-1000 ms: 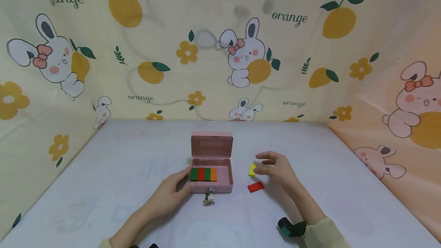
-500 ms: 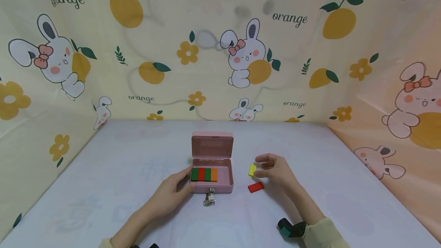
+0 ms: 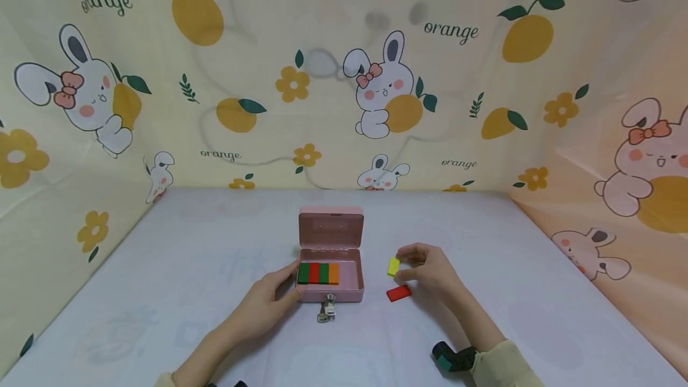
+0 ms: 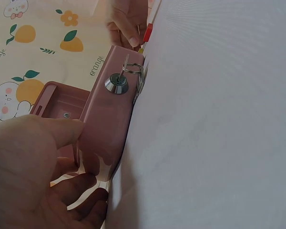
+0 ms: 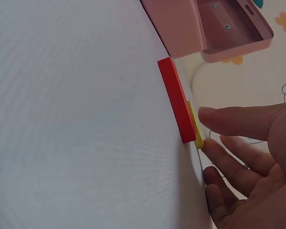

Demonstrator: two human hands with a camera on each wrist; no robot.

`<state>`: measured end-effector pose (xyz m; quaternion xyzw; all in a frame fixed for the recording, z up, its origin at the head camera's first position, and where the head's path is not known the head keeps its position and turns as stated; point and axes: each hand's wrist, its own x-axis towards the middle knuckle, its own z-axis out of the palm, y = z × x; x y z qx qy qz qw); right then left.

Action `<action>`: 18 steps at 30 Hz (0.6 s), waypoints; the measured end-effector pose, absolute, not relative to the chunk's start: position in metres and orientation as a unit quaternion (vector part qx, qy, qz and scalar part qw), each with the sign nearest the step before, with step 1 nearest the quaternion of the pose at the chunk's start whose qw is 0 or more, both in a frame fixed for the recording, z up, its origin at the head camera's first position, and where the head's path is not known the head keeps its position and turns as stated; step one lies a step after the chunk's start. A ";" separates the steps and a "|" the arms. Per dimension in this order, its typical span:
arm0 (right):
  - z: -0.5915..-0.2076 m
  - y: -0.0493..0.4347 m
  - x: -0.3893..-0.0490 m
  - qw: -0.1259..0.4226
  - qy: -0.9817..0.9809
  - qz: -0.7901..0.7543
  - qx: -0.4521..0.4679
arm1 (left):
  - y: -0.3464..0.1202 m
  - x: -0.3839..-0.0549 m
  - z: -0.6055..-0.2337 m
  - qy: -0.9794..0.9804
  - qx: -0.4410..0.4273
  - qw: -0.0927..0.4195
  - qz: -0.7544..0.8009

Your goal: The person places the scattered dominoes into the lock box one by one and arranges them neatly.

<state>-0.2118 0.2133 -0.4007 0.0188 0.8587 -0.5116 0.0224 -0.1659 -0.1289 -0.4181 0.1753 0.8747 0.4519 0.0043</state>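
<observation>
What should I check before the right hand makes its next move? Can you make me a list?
1. Lid open: ok, it stands up at the back of the pink box.
2. Pink box held: ok, the left hand grips its left side.
3. Room inside: ok, there is space right of the orange block.
4. Yellow block pinched: cannot tell, the right hand is close but its grip is unclear.
5. Red block apart from the yellow block: ok, a gap shows from above.
</observation>
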 end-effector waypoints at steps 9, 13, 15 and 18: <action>-0.404 0.212 -0.214 0.019 0.875 -0.484 0.008 | -0.130 -0.168 -0.422 0.870 0.194 0.001 0.454; -0.404 0.212 -0.213 0.016 0.881 -0.474 0.002 | -0.130 -0.168 -0.423 0.869 0.198 -0.001 0.453; -0.405 0.211 -0.213 0.015 0.882 -0.471 0.002 | -0.130 -0.168 -0.423 0.870 0.197 -0.001 0.452; -0.405 0.210 -0.213 0.012 0.886 -0.463 0.002 | -0.130 -0.168 -0.422 0.869 0.195 0.000 0.454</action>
